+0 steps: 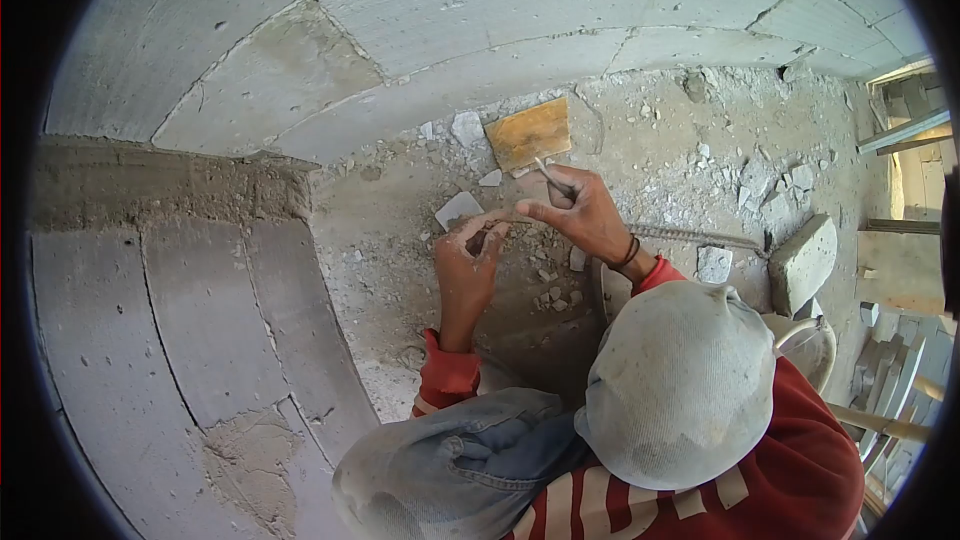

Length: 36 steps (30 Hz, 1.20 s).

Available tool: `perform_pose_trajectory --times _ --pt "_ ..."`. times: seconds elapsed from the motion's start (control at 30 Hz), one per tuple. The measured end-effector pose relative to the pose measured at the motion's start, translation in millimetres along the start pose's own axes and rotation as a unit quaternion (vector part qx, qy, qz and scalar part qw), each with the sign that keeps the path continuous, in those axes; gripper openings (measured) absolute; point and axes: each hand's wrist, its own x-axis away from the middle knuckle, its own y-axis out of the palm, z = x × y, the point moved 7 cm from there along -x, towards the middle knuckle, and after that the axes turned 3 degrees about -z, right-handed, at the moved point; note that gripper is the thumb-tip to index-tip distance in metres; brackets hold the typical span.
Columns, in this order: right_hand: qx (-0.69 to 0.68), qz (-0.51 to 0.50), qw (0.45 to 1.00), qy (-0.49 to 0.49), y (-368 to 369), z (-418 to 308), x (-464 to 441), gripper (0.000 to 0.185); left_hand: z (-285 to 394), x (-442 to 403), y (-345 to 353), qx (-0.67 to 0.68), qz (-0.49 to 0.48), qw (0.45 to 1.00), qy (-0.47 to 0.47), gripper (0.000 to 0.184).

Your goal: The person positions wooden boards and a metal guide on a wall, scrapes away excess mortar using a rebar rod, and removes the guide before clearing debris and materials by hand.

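Neither of my own hands is in view. Below me crouches another person in a dusty pale cap (680,390) and red top (800,460); the cap shows from above, so these hands are not mine. That person's left hand (470,250) is curled, dusty fingers pinched. Their right hand (590,210) is closed too, fingertips close to the left ones. A thin pale stick-like piece (543,168) pokes up from the right hand. Something thin, perhaps wire or string, runs between both hands; its kind is unclear. Just beyond lies a yellowish board (530,133).
A pale block wall (520,0) curves across the top, with another block face (190,310) at left. Rubble (770,180) and chips litter the ground. At right lie a ribbed bar (695,235), a large broken block (803,265), a bucket (815,350) and timber (890,410).
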Motion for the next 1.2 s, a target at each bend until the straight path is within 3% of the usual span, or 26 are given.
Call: perform_pose_trajectory --times 0.03,0.1,0.17,0.23,0.33,0.4,0.53,0.6,0.8,1.03,1.2 --pt "0.015 0.013 0.999 -0.027 -3 -9 1 0.034 4 1 3 0.003 -0.008 1.0 0.003 0.024" --pt "0.088 -0.063 0.986 -0.129 19 -19 2 0.032 18 2 10 -0.076 0.006 0.996 0.053 0.025" --pt "0.127 -0.039 0.978 -0.161 23 -1 3 0.029 1 2 15 -0.063 -0.012 0.997 0.032 0.025" --pt "0.168 -0.036 0.97 -0.171 25 0 10 0.028 -9 3 22 0.08 -0.002 0.997 0.019 0.023" --pt "0.245 -0.054 0.945 -0.211 28 3 17 0.029 -5 6 27 0.119 -0.034 0.992 -0.011 0.026" --pt "0.304 -0.109 0.915 -0.241 36 -7 22 0.03 -17 3 26 0.146 -0.067 0.983 -0.092 0.031" --pt "0.307 -0.122 0.911 -0.247 35 -14 26 0.028 -20 -1 22 0.093 -0.124 0.975 -0.159 0.033" --pt "0.271 -0.161 0.912 -0.261 41 -17 29 0.029 -34 4 19 0.083 -0.217 0.96 -0.159 0.031" --pt "0.181 -0.186 0.926 -0.274 48 -14 30 0.032 -31 12 29 0.059 -0.26 0.949 -0.168 0.031" --pt "0.215 -0.134 0.939 -0.233 38 -17 37 0.029 -35 12 43 0.031 -0.304 0.937 -0.171 0.03" --pt "0.206 -0.138 0.931 -0.269 27 -32 39 0.028 -34 11 50 0.015 -0.335 0.927 -0.168 0.03"
